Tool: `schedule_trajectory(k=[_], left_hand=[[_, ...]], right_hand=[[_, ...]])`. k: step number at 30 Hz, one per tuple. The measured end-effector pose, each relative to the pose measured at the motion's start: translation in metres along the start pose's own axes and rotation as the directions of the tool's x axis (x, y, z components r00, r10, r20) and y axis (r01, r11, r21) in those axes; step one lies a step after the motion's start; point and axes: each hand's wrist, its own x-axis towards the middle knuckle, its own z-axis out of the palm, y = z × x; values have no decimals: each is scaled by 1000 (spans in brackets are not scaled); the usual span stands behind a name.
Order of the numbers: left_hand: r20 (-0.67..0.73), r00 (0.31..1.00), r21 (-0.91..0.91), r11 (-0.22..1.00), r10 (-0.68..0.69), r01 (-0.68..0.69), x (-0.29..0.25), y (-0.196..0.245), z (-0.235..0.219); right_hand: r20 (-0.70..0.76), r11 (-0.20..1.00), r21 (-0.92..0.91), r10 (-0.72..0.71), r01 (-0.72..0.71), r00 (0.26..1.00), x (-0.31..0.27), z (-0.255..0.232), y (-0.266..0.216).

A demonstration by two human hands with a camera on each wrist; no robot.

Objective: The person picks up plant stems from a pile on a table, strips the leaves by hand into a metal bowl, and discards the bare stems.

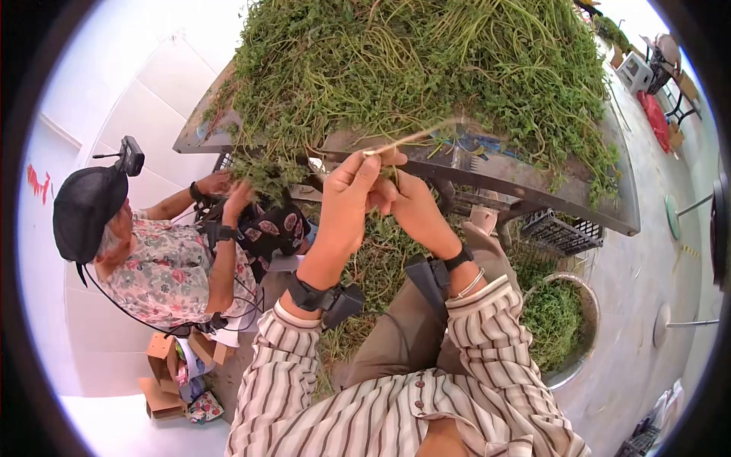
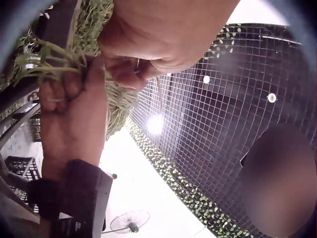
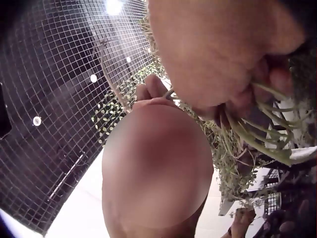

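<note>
My left hand (image 1: 344,199) pinches a long, thin, pale brown stem (image 1: 419,135) between thumb and finger. The stem sticks out up and to the right, over the front edge of the table. Close against the left hand is my right hand (image 1: 417,213), its fingers curled round several green stems (image 3: 262,136) whose cut-looking ends poke out of the grip in the right wrist view. In the left wrist view the fingertips of both hands nearly meet. A big heap of leafy green stems (image 1: 426,68) covers the table just beyond them.
A metal-edged table (image 1: 567,196) holds the heap. Below stand a black crate (image 1: 563,232) and a round tub (image 1: 590,305) of greens. More greens (image 1: 373,266) lie beneath my hands. On the left, a seated person (image 1: 175,266) handles greens; cardboard boxes (image 1: 161,358) sit behind.
</note>
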Motion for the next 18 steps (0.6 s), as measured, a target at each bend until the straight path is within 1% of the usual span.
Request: schedule_trajectory(k=[1,2,3,4,5,6,7,8,9,10,11,12,13,14,16,17,18], left_hand=[[29,1000,33,999,7,-8,0,0,0],[60,998,67,998,14,-18,0,-1,-1],[58,998,69,997,12,-16,1,-2,-4],[95,995,167,985,19,-35,2,-4,-12],[133,991,262,963,23,-57,2,-3,-19],[131,991,264,963,20,-55,4,1,-24],[170,985,380,922,5,-70,6,7,-29],[205,979,488,868,-14,-90,6,11,-32],[204,979,603,785,17,-139,5,11,-32],[198,980,605,785,17,-135,6,8,-36],[236,970,727,651,62,-219,8,2,-42],[284,954,820,491,98,-295,9,0,-46],[287,949,837,448,128,-314,9,-3,-47],[287,949,837,448,129,-314,10,-6,-50],[380,899,877,222,219,-425,10,-11,-53],[377,900,878,225,220,-422,10,-12,-55],[226,968,869,428,106,-250,9,-8,-55]], right_hand=[[62,999,33,12,-14,998,-1,-1,-2],[63,999,35,12,-14,998,-2,-1,-5],[48,1000,22,6,-7,999,-3,-1,-10],[34,1000,10,-1,0,999,-4,-1,-13],[34,1000,14,0,-1,999,-4,1,-5],[73,993,-84,-73,79,995,-2,4,2],[121,971,-178,-142,162,982,-1,5,8],[125,971,-176,-141,162,982,-2,5,14],[110,926,-319,-177,204,978,-2,6,11],[99,859,-454,-216,237,971,-3,7,8],[103,861,-450,-215,238,971,-3,11,13],[121,851,-475,-190,225,974,-4,15,17],[138,839,-501,-165,213,977,-4,18,20],[140,839,-501,-166,214,976,-3,19,24],[165,874,-459,-93,160,982,-3,20,23],[169,873,-460,-91,160,981,-4,20,23],[187,885,-448,-45,126,981,-4,19,22]])
